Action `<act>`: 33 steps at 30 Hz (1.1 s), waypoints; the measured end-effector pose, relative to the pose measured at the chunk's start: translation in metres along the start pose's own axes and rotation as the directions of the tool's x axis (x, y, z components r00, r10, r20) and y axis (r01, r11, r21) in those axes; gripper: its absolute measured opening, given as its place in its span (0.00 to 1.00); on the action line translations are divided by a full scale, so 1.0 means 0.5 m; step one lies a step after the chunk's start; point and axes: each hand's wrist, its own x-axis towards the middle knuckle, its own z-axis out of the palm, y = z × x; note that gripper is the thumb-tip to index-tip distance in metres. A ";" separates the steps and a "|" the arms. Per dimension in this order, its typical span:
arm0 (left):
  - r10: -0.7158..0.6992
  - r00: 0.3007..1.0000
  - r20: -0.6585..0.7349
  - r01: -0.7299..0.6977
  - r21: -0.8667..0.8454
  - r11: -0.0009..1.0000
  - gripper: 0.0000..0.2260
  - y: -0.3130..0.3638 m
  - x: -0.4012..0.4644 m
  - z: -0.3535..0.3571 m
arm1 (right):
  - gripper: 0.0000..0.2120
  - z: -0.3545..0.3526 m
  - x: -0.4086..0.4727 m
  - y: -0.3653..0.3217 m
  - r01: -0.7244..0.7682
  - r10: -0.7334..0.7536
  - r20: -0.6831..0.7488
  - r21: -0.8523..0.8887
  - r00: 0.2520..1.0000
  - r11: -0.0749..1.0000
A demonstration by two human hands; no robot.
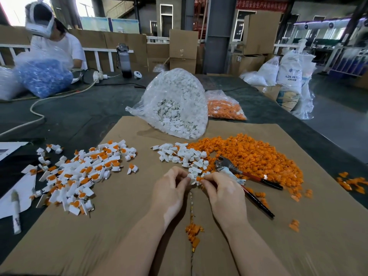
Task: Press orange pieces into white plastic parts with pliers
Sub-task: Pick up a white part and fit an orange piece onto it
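both hands (197, 188) pinch a white part (192, 174) beside pliers (239, 173).

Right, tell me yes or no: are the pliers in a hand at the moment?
No: the pliers lie on the cardboard, while the left hand and right hand pinch small parts.

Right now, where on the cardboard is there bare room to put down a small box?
Bare cardboard lies below the finished pile, left of the left hand. Crowded: the orange heap, the pliers, the white parts.
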 end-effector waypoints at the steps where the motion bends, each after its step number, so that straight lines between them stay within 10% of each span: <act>1: 0.003 1.000 0.001 -0.003 -0.015 1.000 0.09 0.000 0.000 -0.001 | 0.03 0.000 -0.001 0.000 0.001 -0.001 0.024 0.015 1.000 1.000; 33: 0.033 0.992 0.125 -0.014 -0.153 0.988 0.06 0.006 -0.002 -0.012 | 0.09 -0.008 0.003 0.000 0.075 -0.093 0.113 0.152 0.989 0.986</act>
